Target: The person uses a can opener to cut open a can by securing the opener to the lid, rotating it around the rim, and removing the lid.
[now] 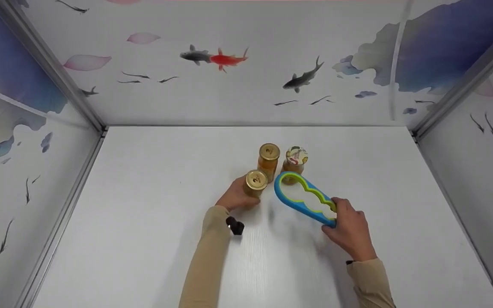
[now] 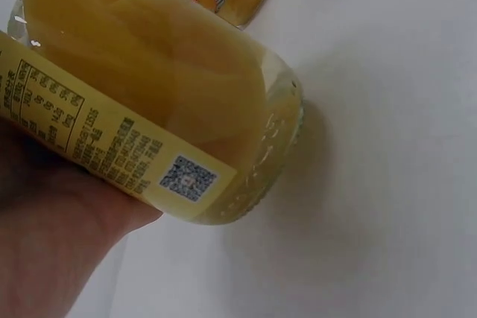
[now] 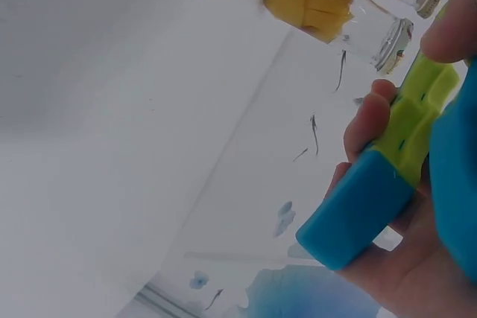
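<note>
White table (image 1: 135,205), with jars standing toward its far side.
The top is pale, with faint grain-like streaks in the near middle and soft shadows spread across it, nearer than the jars. A little right of centre, two jars stand upright close together: on the left a gold-lidded jar (image 1: 268,163) with orange contents, on the right a patterned-lid jar (image 1: 293,164), yellow pieces filling only its lower part. Slightly nearer and farther left is a third jar (image 1: 255,184), also topped in gold; whether its base touches the table cannot be told.
</note>
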The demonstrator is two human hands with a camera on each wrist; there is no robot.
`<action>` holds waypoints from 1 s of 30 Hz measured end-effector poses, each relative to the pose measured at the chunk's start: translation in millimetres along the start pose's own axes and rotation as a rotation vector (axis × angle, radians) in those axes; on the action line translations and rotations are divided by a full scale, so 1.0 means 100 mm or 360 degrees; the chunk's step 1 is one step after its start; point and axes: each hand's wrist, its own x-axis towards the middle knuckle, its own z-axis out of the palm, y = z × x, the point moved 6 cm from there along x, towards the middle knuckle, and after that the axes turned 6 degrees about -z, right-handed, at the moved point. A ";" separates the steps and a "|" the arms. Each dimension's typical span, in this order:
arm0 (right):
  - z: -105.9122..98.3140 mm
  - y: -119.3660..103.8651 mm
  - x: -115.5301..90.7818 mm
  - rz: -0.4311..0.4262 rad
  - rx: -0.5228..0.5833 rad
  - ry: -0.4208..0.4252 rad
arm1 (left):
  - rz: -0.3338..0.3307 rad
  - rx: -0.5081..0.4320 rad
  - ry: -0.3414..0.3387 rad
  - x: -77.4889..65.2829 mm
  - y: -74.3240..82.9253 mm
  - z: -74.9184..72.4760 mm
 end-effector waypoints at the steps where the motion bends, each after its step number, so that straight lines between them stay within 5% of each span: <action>1: -0.01 -0.02 0.02 -0.0010 -0.0009 0.0003 | 0.0018 0.0007 -0.0005 -0.01 0.01 0.02; 9: -0.09 -0.21 0.23 -0.0063 -0.0006 -0.0011 | 0.0127 0.0133 -0.0081 -0.22 0.33 0.12; 14: -0.11 -0.36 0.35 -0.0128 -0.0043 -0.0034 | 0.0034 0.0213 -0.0005 -0.09 0.09 0.21; 22: -0.08 -0.57 0.46 -0.0256 -0.0091 -0.0057 | -0.0254 -0.0068 0.0018 -0.12 -0.10 0.31; 30: -0.05 -0.68 0.51 -0.0322 -0.0151 -0.0067 | 0.0058 0.0068 -0.0092 -0.08 0.03 0.45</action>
